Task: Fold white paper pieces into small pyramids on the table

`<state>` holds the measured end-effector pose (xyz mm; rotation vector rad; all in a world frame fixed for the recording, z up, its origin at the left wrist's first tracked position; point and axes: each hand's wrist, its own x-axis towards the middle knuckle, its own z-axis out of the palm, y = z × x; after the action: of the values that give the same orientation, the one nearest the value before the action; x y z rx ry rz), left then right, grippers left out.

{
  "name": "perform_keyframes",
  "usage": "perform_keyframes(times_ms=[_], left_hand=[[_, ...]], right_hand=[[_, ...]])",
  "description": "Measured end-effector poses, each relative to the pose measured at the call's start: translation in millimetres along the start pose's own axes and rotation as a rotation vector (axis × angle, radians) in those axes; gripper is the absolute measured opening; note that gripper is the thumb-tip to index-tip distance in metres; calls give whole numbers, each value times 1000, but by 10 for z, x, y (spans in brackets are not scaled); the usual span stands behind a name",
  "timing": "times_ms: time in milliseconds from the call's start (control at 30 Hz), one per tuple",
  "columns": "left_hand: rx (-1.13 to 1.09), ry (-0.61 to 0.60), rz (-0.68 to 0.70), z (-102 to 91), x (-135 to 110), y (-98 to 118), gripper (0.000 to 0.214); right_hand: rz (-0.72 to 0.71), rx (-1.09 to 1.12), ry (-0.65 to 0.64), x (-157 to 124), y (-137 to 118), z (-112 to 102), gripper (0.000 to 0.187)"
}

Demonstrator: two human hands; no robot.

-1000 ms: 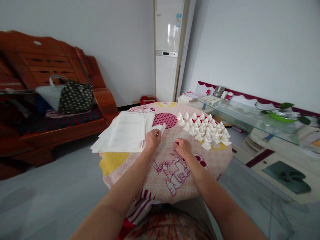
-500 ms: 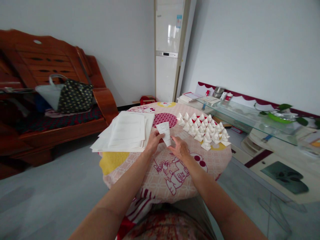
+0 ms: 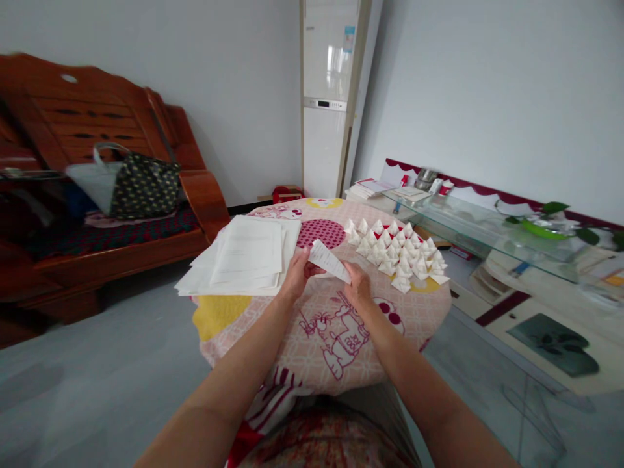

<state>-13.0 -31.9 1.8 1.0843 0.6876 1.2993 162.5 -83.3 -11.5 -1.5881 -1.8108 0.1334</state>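
A small folded piece of paper (image 3: 329, 261), white with faint print, is held above the table between both hands. My left hand (image 3: 298, 272) pinches its left end between thumb and fingers. At the lower right end, my right hand (image 3: 358, 283) grips it, with some fingers hidden behind the paper and the hand itself. Left of my hands lies a stack of white paper sheets (image 3: 248, 253). To the right, several folded paper pieces (image 3: 397, 250) with pointed tops stand close together in rows.
The round table has a pink patterned tablecloth (image 3: 273, 344). On the right stands a glass-topped cabinet (image 3: 487, 227) with papers, cups and a green-leaved plant. A wooden sofa (image 3: 205, 195) with bags (image 3: 146, 185) is at left. A tall white air conditioner (image 3: 324, 143) stands behind.
The folded paper has turned from nearly upright to a slant running down to the right. My right hand has shifted slightly right and my left hand now holds its upper left end.
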Motion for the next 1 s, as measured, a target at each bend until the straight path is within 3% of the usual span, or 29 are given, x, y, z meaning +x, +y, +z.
perform_keyframes(times_ms=[133, 267, 467, 767, 1000], left_hand=[[-34, 47, 51, -55, 22, 61, 65], [104, 71, 187, -100, 32, 59, 54], [463, 10, 392, -157, 36, 2, 79], [607, -61, 570, -195, 55, -72, 94], [735, -43, 607, -225, 47, -49, 84]], right_hand=[[-36, 65, 88, 18, 7, -48, 50], [-61, 94, 141, 23, 14, -84, 50], [-100, 107, 152, 6, 21, -67, 55], [-260, 157, 335, 3, 159, 7, 56], [-169, 109, 247, 16, 257, 91, 54]])
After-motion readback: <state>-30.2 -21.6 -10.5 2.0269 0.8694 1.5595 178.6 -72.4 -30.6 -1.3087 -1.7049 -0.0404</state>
